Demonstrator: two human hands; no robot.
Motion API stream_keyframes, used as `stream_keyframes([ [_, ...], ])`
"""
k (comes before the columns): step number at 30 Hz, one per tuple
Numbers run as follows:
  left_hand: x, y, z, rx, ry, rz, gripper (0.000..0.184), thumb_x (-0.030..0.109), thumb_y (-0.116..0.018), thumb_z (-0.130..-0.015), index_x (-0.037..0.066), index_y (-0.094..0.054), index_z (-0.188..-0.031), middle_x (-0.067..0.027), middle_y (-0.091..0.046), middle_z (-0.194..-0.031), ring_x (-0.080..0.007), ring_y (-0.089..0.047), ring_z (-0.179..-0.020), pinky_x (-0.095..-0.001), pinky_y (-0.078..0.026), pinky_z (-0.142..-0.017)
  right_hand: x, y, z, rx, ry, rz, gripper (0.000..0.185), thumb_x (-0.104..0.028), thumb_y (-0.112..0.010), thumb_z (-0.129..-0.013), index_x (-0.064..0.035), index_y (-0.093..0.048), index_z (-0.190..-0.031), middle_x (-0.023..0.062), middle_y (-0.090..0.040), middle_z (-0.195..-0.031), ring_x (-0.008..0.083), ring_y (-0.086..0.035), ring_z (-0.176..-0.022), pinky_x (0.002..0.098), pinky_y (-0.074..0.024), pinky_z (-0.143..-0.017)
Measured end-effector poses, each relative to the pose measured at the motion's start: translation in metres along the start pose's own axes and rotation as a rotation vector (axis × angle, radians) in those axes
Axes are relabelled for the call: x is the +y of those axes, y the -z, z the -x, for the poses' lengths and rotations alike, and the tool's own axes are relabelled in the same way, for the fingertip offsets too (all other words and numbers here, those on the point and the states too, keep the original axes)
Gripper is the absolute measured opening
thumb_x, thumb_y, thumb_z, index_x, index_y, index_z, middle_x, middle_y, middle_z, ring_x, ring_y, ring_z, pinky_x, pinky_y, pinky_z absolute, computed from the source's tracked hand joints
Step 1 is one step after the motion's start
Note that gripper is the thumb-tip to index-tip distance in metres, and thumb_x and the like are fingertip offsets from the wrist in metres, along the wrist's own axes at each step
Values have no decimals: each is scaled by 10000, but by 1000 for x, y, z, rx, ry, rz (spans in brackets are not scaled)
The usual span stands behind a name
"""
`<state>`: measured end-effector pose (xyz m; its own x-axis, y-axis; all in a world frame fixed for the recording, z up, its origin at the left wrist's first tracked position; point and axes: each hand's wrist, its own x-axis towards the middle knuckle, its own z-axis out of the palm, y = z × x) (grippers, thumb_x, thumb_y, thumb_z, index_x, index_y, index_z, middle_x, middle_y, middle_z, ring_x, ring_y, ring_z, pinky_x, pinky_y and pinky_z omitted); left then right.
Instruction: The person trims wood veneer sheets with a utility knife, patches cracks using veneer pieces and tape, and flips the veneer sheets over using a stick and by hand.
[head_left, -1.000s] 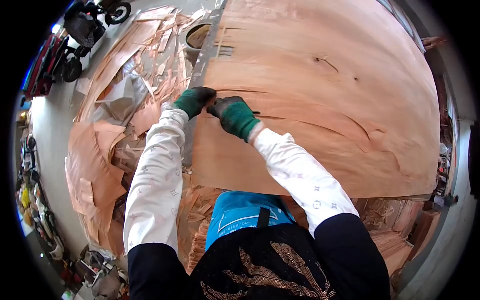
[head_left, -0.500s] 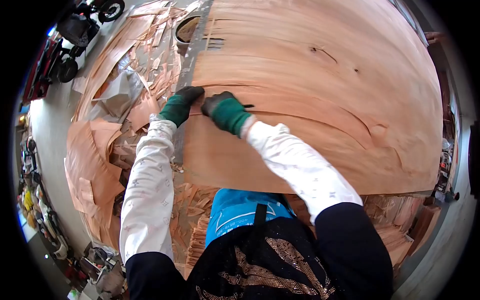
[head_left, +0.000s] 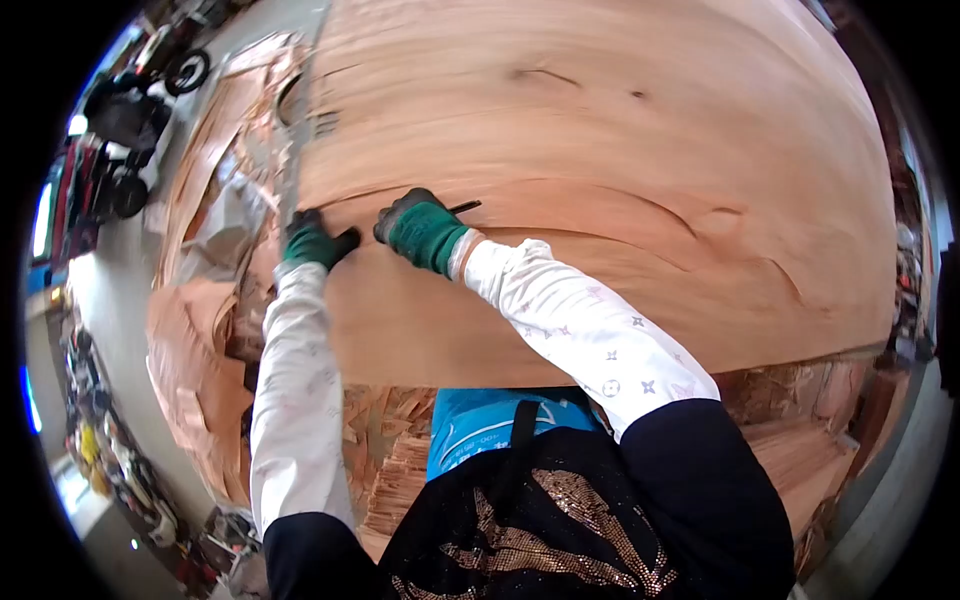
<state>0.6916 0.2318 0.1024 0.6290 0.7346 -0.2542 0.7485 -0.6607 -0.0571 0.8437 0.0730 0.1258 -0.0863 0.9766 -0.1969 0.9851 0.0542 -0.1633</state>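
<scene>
A large thin wood veneer sheet (head_left: 600,130) spreads before me, with a curved raised strip and splits across its middle. My left hand (head_left: 318,240), in a green and black glove, rests at the sheet's left edge with thumb and fingers apart. Just right of it, my right hand (head_left: 420,230), gloved alike, is closed on a dark tool (head_left: 466,207) whose end sticks out to the right. Its fingers press near the left end of the raised strip. The rest of the tool is hidden in the glove.
Veneer scraps (head_left: 215,150) and larger bent pieces (head_left: 195,370) lie left of the sheet. A motorbike (head_left: 130,130) stands at the upper left. Stacked veneer (head_left: 400,480) shows below the sheet's front edge, beside a blue apron (head_left: 480,425).
The view has shifted, so the sheet appears further left. My left hand has spread its fingers and moved apart from my right hand, down along the edge. My right hand keeps the dark tool.
</scene>
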Motion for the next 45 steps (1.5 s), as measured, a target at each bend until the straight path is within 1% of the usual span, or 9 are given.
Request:
stream_keyframes([
  [13,-23,-23,-20,12,-35,1,749,518,-759,-617,-37,-535,-1068,-256,-537,-1075,-413,-512,-1044,-446,-438,-881,168,-44,278,162,-173,58,108,-168,-576,-792,-200,-652,-862,9,-644,-914,203,-646,-859,374,-494,-674],
  [17,-26,-24,-24,6,-70,-25,725,492,-759,-637,-49,-540,-1067,-267,-542,-1073,-416,-516,-1019,-448,-437,-875,210,0,348,-203,-274,120,129,-155,-569,-797,-187,-661,-881,9,-649,-923,200,-644,-857,366,-495,-674],
  [20,-17,-13,-23,-43,-27,-66,745,496,-756,-636,-50,-534,-1091,-273,-534,-1095,-418,-510,-1039,-452,-435,-889,240,-31,381,-138,-366,111,69,-138,-627,-733,-160,-660,-790,57,-629,-768,248,-627,-750,368,-490,-660],
  [23,-14,-10,-22,-66,-8,-77,760,499,-753,-633,-52,-530,-1107,-282,-527,-1111,-423,-503,-1055,-450,-435,-898,238,-10,394,-183,-359,252,161,-145,-641,-740,-140,-665,-900,68,-648,-831,241,-631,-811,353,-490,-692],
  [29,-26,-23,-29,-64,-17,-113,798,536,-734,-630,-55,-530,-1126,-292,-519,-1143,-432,-497,-1083,-447,-432,-925,175,-4,412,283,-800,-526,253,-129,-608,-807,-103,-638,-1057,114,-652,-974,306,-615,-929,396,-493,-745],
  [35,-23,-24,-36,-74,39,-135,776,545,-746,-586,-56,-561,-1041,-287,-549,-1101,-414,-537,-1047,-438,-457,-901,162,-14,417,-23,-853,-307,192,-263,-559,-865,-85,-623,-895,133,-662,-919,327,-639,-833,418,-498,-706],
  [37,-12,-17,-29,-74,80,-123,756,530,-754,-584,-41,-567,-1043,-274,-551,-1108,-406,-543,-1044,-440,-460,-892,153,-21,448,139,-788,-252,201,-281,-546,-866,-96,-622,-889,149,-653,-867,336,-636,-801,437,-492,-683],
  [43,-8,-14,-24,-41,77,-47,751,535,-743,-597,-42,-574,-1046,-266,-570,-1078,-399,-556,-1000,-426,-465,-864,166,-26,596,-671,-795,-306,262,-231,-594,-821,-112,-648,-1048,126,-638,-1052,305,-600,-986,427,-490,-825],
  [45,-7,-15,-24,-52,108,-65,745,536,-743,-599,-41,-572,-1038,-262,-572,-1071,-395,-560,-982,-427,-469,-846,171,-4,563,-189,-1048,-263,301,-160,-574,-833,-106,-618,-1126,131,-629,-1053,318,-590,-991,416,-483,-836],
])
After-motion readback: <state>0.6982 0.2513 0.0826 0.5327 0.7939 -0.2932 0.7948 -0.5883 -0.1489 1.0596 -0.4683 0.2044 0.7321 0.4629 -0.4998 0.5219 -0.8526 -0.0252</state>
